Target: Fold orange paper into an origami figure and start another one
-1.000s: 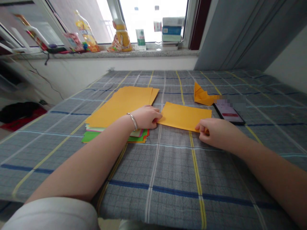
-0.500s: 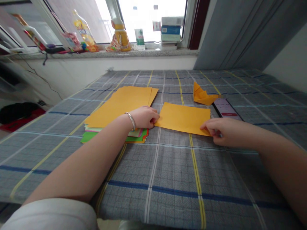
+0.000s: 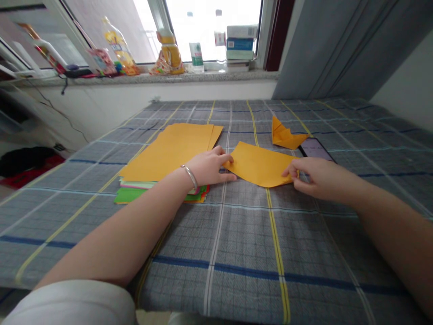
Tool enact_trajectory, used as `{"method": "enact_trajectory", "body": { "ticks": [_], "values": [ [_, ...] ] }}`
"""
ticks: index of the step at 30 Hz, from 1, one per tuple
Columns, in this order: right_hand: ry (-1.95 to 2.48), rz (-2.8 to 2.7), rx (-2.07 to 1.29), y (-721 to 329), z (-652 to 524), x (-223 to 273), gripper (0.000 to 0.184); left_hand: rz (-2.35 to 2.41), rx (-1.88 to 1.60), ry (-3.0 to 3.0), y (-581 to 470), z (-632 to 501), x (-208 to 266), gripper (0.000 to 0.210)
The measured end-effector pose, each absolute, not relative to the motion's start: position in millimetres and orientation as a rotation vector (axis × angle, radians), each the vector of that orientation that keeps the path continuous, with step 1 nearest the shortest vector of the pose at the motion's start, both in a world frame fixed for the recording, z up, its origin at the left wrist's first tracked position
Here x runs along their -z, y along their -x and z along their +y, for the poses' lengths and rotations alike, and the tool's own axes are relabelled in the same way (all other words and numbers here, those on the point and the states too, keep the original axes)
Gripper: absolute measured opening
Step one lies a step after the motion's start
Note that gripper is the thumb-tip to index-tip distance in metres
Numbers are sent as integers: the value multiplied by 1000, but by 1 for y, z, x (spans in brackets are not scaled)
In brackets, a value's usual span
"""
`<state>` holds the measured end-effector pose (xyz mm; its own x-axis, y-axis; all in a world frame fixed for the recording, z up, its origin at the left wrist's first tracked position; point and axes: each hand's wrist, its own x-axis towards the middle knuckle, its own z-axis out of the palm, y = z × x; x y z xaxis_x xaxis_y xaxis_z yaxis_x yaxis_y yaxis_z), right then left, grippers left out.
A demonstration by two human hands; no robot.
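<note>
A folded sheet of orange paper lies in front of me, its near right corner lifted and its near edge bowed. Pinching that right end between thumb and fingers is my right hand. My left hand, with a silver bangle at the wrist, touches the left end of the sheet with its fingertips. Its thumb is stretched away from the fingers. Left of the sheet rests a stack of coloured paper, orange on top with green and other colours showing below; my left forearm passes over its near corner.
An orange folded paper boat sits beyond the sheet, beside a phone partly hidden by my right hand. A checked cloth covers the table. Bottles, boxes and packets line the windowsill at the back.
The sheet has turned, its left end shifting and its right end rising. My left thumb has spread from the fingers. My right hand has moved slightly up and still pinches the sheet.
</note>
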<state>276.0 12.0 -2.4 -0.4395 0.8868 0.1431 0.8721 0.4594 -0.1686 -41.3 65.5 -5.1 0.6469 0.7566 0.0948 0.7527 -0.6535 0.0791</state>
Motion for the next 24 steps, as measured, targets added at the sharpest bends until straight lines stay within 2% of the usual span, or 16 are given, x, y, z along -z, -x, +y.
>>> {"method": "enact_trajectory", "body": {
  "ticks": [2,7,13,18,24],
  "values": [
    [1509,-2509,-121,-273,10,1,7,1267,-195,-2835,37,62,10,50],
    [1489,-2481,-136,-263,1,0,7,1442,-316,-2702,29,65,23,41],
    [1286,-2455,-292,-253,-5,5,9,1765,-359,-2602,26,71,37,56],
    [1262,-2562,-206,-248,-7,10,8,1649,-332,-2613,23,67,35,38],
    [1104,-2835,-264,-265,8,7,25,1654,-320,-2607,19,63,34,48]
  ]
}}
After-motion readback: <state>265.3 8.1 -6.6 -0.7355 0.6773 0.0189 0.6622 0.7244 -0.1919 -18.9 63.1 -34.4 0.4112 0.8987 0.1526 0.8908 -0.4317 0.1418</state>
